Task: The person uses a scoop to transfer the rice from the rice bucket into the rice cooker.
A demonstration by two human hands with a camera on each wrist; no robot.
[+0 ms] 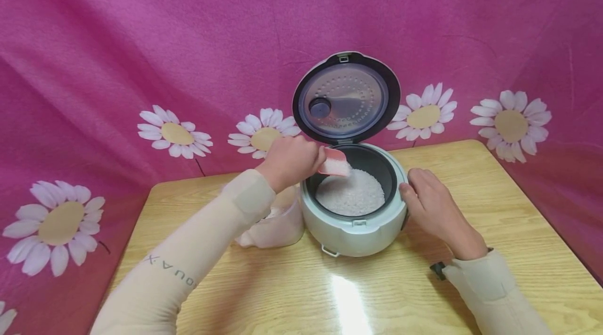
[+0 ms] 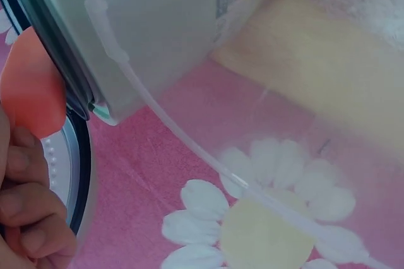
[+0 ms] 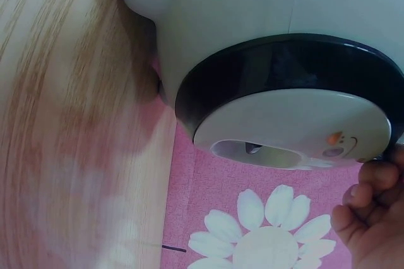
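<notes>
My left hand (image 1: 292, 161) grips a pink scoop (image 1: 333, 156), tilted over the inner pot of a pale green rice cooker (image 1: 350, 241). White grains at the scoop's lip reach down toward the rice (image 1: 352, 196) in the pot. In the left wrist view the scoop (image 2: 35, 86) shows orange above curled fingers (image 2: 38, 231). My right hand (image 1: 433, 207) holds the cooker's right side, thumb at the rim. Its bent fingers (image 3: 379, 187) meet the edge of the cooker's oval side panel (image 3: 284, 127) in the right wrist view.
The cooker's lid (image 1: 346, 97) stands raised at the back. Close against the cooker's left side is a translucent container (image 1: 278, 230) with rice in it, partly hidden under my left arm. A pink daisy-print cloth (image 1: 235, 36) hangs behind the wooden table (image 1: 264, 293).
</notes>
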